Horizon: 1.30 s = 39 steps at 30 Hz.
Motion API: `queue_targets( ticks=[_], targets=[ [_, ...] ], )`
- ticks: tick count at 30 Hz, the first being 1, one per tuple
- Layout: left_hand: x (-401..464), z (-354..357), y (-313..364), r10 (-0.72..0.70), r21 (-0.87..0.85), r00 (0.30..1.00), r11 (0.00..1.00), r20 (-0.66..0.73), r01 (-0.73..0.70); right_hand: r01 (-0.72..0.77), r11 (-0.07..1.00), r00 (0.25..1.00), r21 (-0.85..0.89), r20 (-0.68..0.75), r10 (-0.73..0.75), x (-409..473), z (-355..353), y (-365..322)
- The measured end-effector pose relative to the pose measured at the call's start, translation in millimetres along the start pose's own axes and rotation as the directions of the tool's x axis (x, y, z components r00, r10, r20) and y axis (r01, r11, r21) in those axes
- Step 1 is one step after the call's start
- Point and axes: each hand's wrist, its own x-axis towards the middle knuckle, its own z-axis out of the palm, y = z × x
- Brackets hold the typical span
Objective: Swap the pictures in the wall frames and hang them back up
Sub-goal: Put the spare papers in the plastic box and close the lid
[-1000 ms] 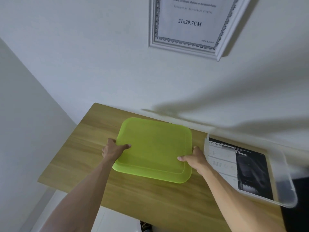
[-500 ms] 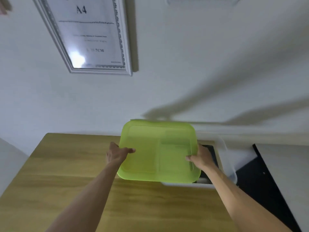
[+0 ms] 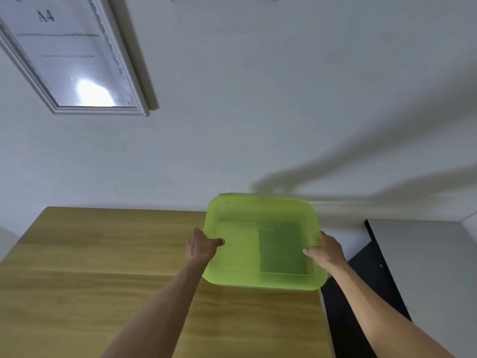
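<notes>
- Head view, hands: the green lid point(image 3: 263, 241) is gripped at its two side edges. The left hand point(image 3: 200, 245) is closed on the 9 o'clock edge with the thumb laid on top; the right hand point(image 3: 326, 250) is closed on the 3 o'clock edge in the same manner. The hands are set well apart so that the lid is kept level and square.
- Head view, lid: the lid is held over the right end of the wooden table point(image 3: 103, 267), at about 5 o'clock from the middle of the view. A darker rectangle, probably printed paper below, is seen through the translucent plastic. A pale edge, probably a box, shows beneath the near rim; whether the lid is seated on it cannot be told.
- Head view, task item: a silver wall frame point(image 3: 77, 60) is hung on the white wall at 10 o'clock, well apart from the hands. A sheet marked "A4" is shown in it, with a glare spot low on the glass.
- Head view, judgement: the lid is probably being fitted as a closing step; the frame is untouched.
</notes>
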Motion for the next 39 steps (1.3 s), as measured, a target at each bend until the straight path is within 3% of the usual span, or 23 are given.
queue_targets(
  ticks=[14, 26, 39],
  targets=[
    [-1, 9, 5, -0.048, 0.065, 0.999, 0.997, 0.001, 0.048, -0.059, 0.991, 0.998, -0.119, 0.014, 0.061, 16, 1, 5],
    [7, 5, 0, -0.072, 0.126, 0.996, 0.99, 0.054, 0.065, -0.073, 0.981, 0.985, -0.178, 0.14, 0.098, 24, -7, 11],
    [17, 11, 14, -0.088, 0.234, 0.992, 0.97, 0.092, 0.064, -0.028, 0.917, 0.957, -0.398, 0.255, 0.14, 33, -15, 3]
  ],
)
